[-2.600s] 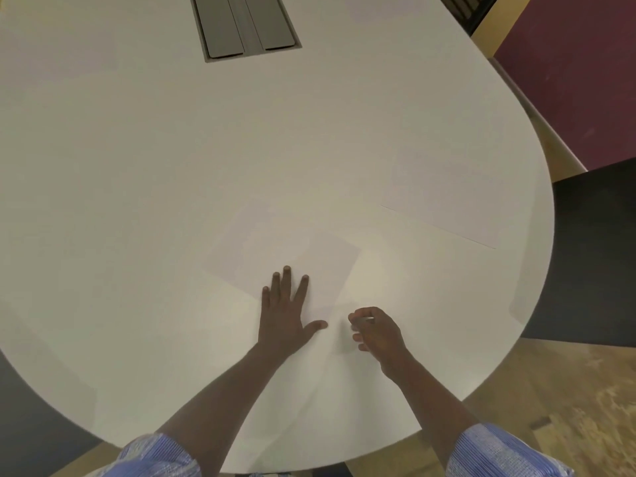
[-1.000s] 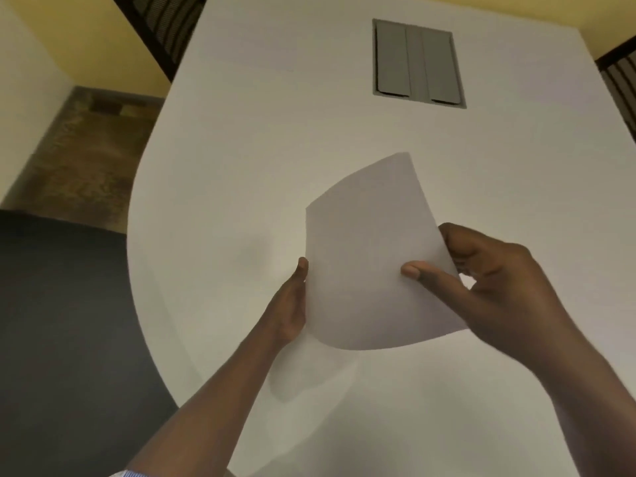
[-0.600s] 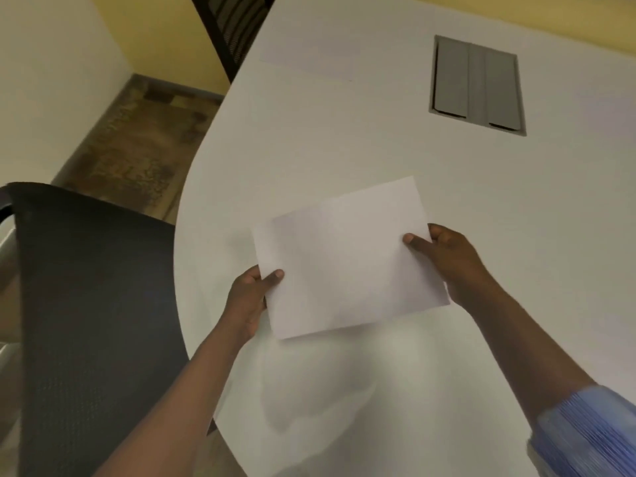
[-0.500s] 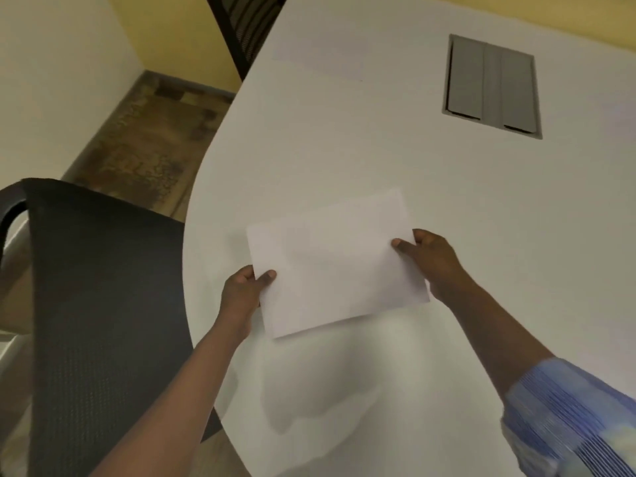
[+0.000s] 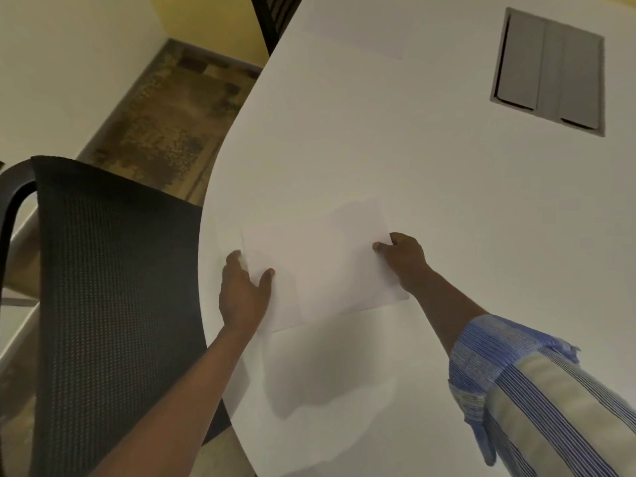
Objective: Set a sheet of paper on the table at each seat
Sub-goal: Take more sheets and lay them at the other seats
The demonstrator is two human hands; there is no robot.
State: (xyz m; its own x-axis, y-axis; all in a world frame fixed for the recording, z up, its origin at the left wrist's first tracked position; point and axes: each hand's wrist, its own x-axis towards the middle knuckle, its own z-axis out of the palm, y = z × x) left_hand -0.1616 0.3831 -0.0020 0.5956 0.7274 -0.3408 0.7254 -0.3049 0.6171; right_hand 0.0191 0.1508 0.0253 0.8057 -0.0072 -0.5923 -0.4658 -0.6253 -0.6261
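Note:
A white sheet of paper [image 5: 323, 266] lies flat or nearly flat on the white table [image 5: 430, 173], close to the table's left edge beside a black mesh chair [image 5: 103, 304]. My left hand [image 5: 242, 294] grips the sheet's near-left corner, thumb on top. My right hand [image 5: 401, 261] pinches its right edge. Another sheet [image 5: 364, 39] lies on the table at the far left, in front of a second dark chair [image 5: 275, 15].
A grey hatch [image 5: 549, 70] is set into the table top at the far right. Patterned carpet [image 5: 165, 118] and a pale wall show to the left of the table.
Both hands lifted a sheet from in front of me, carried it left and lowered it toward the table edge by the mesh chair. My view turned left.

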